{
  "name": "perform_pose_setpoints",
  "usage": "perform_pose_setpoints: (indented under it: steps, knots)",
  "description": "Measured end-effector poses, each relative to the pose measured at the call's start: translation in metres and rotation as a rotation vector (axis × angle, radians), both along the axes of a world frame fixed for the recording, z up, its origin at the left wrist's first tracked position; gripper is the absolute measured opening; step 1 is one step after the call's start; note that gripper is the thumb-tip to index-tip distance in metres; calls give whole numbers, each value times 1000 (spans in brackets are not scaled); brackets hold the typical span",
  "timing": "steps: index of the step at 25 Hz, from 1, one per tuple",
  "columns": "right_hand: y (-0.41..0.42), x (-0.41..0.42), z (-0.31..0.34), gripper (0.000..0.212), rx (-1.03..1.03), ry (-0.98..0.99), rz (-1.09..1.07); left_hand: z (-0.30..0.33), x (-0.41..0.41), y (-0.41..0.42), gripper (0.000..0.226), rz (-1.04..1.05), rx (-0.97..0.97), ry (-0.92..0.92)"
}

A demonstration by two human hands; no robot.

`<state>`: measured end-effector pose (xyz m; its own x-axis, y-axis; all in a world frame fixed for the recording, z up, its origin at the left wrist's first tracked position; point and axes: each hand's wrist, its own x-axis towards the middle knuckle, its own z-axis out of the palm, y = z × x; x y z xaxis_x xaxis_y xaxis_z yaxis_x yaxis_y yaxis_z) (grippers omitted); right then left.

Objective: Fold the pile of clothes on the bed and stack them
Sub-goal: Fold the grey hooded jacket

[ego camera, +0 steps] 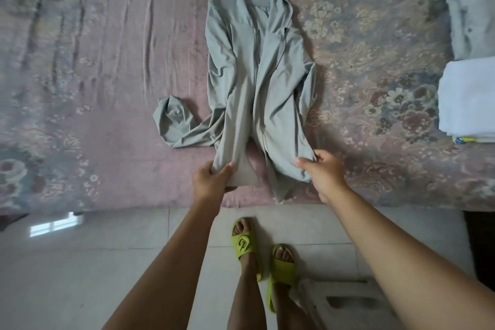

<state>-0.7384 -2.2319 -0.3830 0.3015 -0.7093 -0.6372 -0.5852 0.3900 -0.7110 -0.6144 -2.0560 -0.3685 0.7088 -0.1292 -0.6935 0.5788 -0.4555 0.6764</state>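
A long grey-green zip jacket (249,67) lies stretched across the pink floral bed (107,88), collar at the far side, hem toward me. One sleeve curls out on the left with a bunched cuff (173,118). My left hand (211,177) grips the left corner of the hem at the bed's near edge. My right hand (321,169) pinches the right corner of the hem. At the far right, folded clothes lie on the bed: a white folded piece (468,99) and a pale grey one (471,13) behind it.
The bed's near edge runs across the view just below my hands. Below it is a pale tiled floor (107,262) with my feet in lime-green slippers (242,244). A white object (348,300) lies on the floor near my right foot.
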Motion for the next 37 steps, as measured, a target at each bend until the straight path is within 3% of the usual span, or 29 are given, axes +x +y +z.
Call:
perform_pose_setpoints:
  steps: [3, 6, 11, 16, 20, 25, 29, 32, 34, 37]
  knots:
    - [-6, -6, 4, 34, 30, 28, -16, 14, 2, 1, 22, -14, 85, -85]
    - [-12, -5, 29, 44, 6, -55, 48, 33, 3, -5, 13, -18, -33, -156]
    - [-7, -11, 64, 18, -14, -232, 167, 45, -4, -7, 20, 136, -258, -58]
    - [-2, -19, 55, 22, -184, -94, 41, 49, -14, -6, 27, 311, -301, 114]
    - [-2, -29, 52, 15, -90, 3, -185, 51, -16, -6, 34, 347, -312, 296]
    - [-13, -35, 56, 26, 314, -239, -261, 51, -17, -5, 42, 286, -314, 320]
    - [-24, -43, 56, 33, 158, -146, -271, 48, -13, 2, 21, 334, -365, 247]
    - [-25, -54, 51, 24, 26, -94, -276, 34, -15, 12, 31, 336, -247, 181]
    - [-23, -59, 46, 10, 66, -122, -318, 22, -18, 19, 34, 348, -145, 172]
    - [-22, -64, 34, 11, 164, -154, -426, 10, -24, 22, 20, 314, 13, 166]
